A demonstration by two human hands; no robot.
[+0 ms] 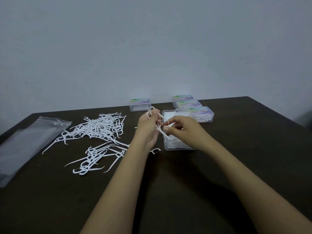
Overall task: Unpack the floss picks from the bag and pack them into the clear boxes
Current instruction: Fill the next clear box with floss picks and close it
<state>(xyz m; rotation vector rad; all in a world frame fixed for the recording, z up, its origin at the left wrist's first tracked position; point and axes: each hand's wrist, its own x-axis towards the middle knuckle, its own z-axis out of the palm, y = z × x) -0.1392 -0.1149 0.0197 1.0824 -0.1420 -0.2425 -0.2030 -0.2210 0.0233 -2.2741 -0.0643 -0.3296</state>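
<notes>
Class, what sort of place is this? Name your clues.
Likely a plain indoor room set up for packing: a dark table against a bare grey wall, loose floss picks, labelled clear boxes.

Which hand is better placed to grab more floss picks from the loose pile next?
Left, probably. The left hand is nearer the loose pile, though it holds a few picks now. The right hand is over the open box, farther away.
</notes>
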